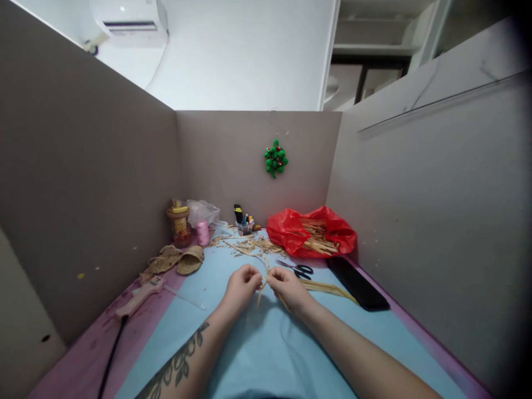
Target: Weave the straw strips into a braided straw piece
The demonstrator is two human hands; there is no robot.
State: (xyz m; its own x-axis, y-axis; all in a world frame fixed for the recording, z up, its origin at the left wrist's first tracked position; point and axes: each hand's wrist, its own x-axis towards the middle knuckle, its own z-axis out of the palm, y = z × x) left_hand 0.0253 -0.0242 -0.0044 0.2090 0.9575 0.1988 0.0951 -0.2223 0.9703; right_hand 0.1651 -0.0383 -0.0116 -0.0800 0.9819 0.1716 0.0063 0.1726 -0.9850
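Pinched Close, Front and Centre

The left hand [242, 284] curls inward, thumb against the fingers; the right hand [288, 287] pinches likewise just beside it; the left forearm [211, 346], bearing a dark leafy tattoo [182, 366], slants up from below; the bare right forearm [344, 344] angles in oppositely.

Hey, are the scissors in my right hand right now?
No, the scissors lie on the blue sheet beyond your right hand, which is pinching a thin straw strip.
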